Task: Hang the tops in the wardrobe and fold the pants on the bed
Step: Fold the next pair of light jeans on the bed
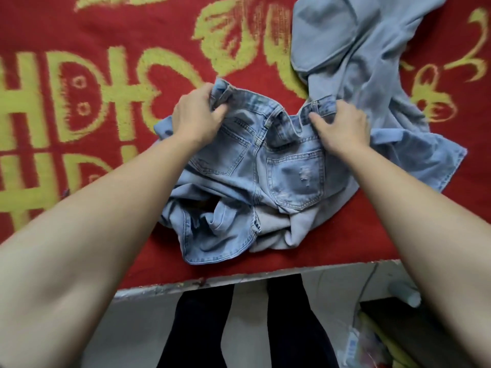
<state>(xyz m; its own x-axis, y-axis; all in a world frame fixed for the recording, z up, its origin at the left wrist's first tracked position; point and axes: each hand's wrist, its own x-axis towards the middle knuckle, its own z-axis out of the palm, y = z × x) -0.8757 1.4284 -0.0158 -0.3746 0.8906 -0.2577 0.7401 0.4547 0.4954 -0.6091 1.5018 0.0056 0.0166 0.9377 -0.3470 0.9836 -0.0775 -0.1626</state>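
Gripping the waistband of light blue jeans, the left hand and right hand hold it above the red bed.

I see the bed covered by a red blanket with yellow-green patterns. Light-blue jeans lie crumpled on it near the front edge, back pockets up. A pale blue top sprawls just beyond to the right, partly under the jeans
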